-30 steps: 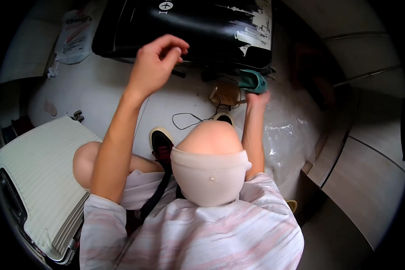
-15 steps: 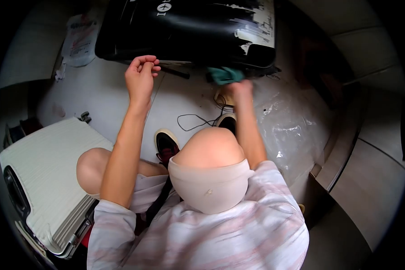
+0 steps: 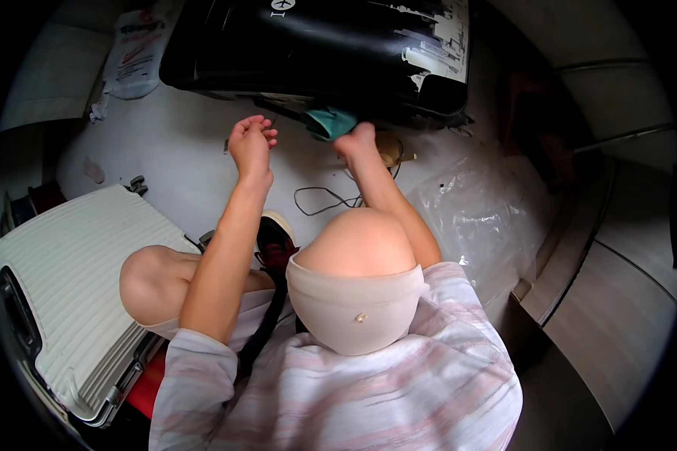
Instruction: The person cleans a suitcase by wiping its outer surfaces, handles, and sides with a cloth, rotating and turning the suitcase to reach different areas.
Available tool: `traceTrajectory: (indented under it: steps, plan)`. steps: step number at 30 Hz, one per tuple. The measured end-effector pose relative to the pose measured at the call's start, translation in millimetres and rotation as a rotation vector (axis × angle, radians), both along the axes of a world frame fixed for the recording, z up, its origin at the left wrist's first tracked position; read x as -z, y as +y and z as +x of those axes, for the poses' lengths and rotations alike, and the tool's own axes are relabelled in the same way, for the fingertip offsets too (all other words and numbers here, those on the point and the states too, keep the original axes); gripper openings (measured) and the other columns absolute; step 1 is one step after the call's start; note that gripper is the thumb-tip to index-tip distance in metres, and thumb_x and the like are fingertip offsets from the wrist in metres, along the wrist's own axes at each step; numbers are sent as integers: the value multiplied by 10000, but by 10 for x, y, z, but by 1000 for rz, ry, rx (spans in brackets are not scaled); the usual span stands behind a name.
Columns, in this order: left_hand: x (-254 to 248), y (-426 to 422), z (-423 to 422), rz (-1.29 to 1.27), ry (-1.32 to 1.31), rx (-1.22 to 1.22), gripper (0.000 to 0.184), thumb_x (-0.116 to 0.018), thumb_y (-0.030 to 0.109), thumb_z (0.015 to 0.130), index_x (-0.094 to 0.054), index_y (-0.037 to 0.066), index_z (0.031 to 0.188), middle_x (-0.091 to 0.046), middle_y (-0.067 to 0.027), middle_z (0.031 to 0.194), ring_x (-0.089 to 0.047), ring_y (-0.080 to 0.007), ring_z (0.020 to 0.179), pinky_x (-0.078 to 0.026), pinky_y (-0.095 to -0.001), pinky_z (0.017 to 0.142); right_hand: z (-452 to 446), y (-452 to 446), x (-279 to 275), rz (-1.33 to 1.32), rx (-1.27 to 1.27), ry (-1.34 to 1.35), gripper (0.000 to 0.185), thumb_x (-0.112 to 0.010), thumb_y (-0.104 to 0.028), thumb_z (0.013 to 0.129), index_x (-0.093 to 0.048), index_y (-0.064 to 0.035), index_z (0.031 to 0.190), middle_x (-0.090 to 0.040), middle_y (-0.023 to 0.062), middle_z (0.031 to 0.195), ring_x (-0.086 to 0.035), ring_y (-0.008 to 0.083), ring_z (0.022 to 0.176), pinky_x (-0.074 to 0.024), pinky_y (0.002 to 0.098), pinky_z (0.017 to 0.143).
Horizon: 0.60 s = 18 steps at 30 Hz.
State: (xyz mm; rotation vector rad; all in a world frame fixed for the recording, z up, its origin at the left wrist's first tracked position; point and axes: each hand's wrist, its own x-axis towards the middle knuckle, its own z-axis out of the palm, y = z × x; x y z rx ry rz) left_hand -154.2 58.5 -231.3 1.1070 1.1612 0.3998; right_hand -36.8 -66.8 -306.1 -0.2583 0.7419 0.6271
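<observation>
A teal cloth (image 3: 329,122) is bunched in my right hand (image 3: 357,140), low against the near edge of a black suitcase (image 3: 308,60) with a pale skyline print. My left hand (image 3: 250,148) hovers over the floor to the left of the cloth, its fingers curled in; whatever they may hold is too small to make out. Beneath my right forearm lies a thin dark cord (image 3: 320,201), and a tan object (image 3: 390,149) is partly hidden behind that wrist.
A white ribbed suitcase (image 3: 83,278) lies at the left by my knee. Clear plastic sheeting (image 3: 466,218) covers floor on the right. A printed plastic bag (image 3: 134,56) is at the back left, and cabinet panels (image 3: 617,301) line the right side.
My right hand has swept left with the teal cloth along the suitcase's near edge. My left hand has shifted slightly right and nearer to me.
</observation>
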Motion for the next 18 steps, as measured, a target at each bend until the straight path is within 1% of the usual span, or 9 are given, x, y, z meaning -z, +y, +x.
traceTrajectory:
  steps: [2,5,7,9,10,12,13,15,18]
  plan:
    - [133,-70,-1,2,-2,0,158,-509,46,936,-576,20,1076,-645,-76,942,-617,-139,753,-499,-272,615,170,-259,135,34,17,19,486,-310,-330,1033,-530,-27,1343,-545,162,1390,-522,353,1259,-385,512,1117]
    - [506,-275,-66,43,57,140,185,-546,72,931,-578,29,1108,-643,-66,938,-609,-122,744,-497,-274,607,318,-691,149,30,75,49,477,-340,-327,1029,-526,-30,1353,-533,164,1405,-513,351,1272,-371,524,1123]
    - [739,-467,-120,224,195,573,259,-606,120,915,-590,39,1161,-660,-66,976,-611,-113,757,-517,-283,651,357,-903,115,-17,116,52,477,-350,-329,1027,-525,-28,1354,-531,166,1407,-511,350,1275,-365,530,1125]
    - [816,-803,-136,326,144,792,335,-650,209,897,-609,33,1178,-692,-102,1042,-666,-199,836,-542,-359,726,360,-1075,96,-154,154,6,476,-345,-321,1022,-531,-11,1332,-541,168,1391,-518,356,1263,-360,528,1129]
    - [974,-949,-111,317,141,791,335,-650,209,897,-609,33,1178,-692,-102,1042,-666,-199,836,-542,-359,726,378,-1186,214,-172,147,-6,473,-302,-278,1013,-532,9,1310,-546,184,1376,-522,364,1253,-350,522,1136]
    - [1373,-1230,-49,502,205,851,358,-630,275,908,-620,29,1168,-701,-172,1074,-679,-337,950,-532,-427,798,363,-1312,-95,-252,189,25,478,-280,-260,1004,-534,17,1300,-547,195,1369,-517,369,1256,-347,520,1139]
    - [1336,-1296,11,494,201,853,358,-630,275,908,-620,29,1168,-701,-172,1074,-679,-337,950,-532,-427,798,320,-1386,-286,-322,233,57,484,-258,-243,996,-535,26,1289,-548,205,1361,-512,375,1259,-344,519,1142]
    - [1174,-1400,148,366,284,770,319,-584,300,939,-640,44,1121,-698,-212,1010,-654,-405,983,-516,-464,807,233,-1681,-520,-339,213,-103,518,-228,-234,983,-516,49,1308,-539,227,1365,-493,380,1282,-336,520,1149]
    - [1102,-1679,216,273,207,862,306,-555,287,936,-634,39,1097,-681,-246,972,-624,-450,979,-504,-521,831,68,-2179,-889,-477,210,-136,517,-247,-227,989,-496,62,1340,-524,234,1387,-481,386,1301,-324,523,1157]
